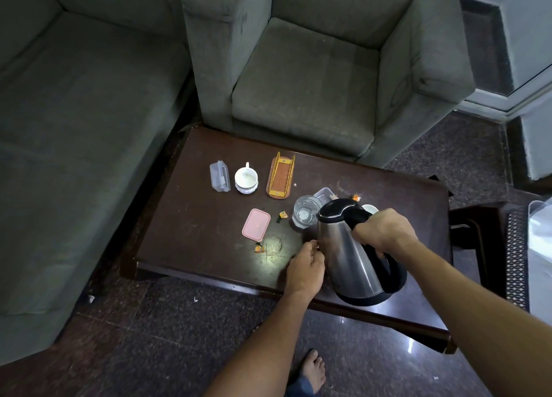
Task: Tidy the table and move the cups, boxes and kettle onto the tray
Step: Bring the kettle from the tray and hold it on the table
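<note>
Bare foot [312, 369] on floor, nearest. Right hand [383, 232] fingers wrapped round black handle of steel kettle [351, 253], tilted at counter [191, 229] front edge. Left hand [306, 269] fingers curled, touching kettle's side. Glass [304, 213] just behind kettle; pink box [256, 225], white cup [246, 178], clear box [219, 176], tray [280, 176] further back. No readable labels.

Brushed steel kettle [349, 253] with matt black plastic handle stands on a dark, scuffed, glossy wooden table [191, 232].

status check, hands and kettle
Right hand gripping kettle handle, left hand at its side. Glass close behind the kettle.
</note>
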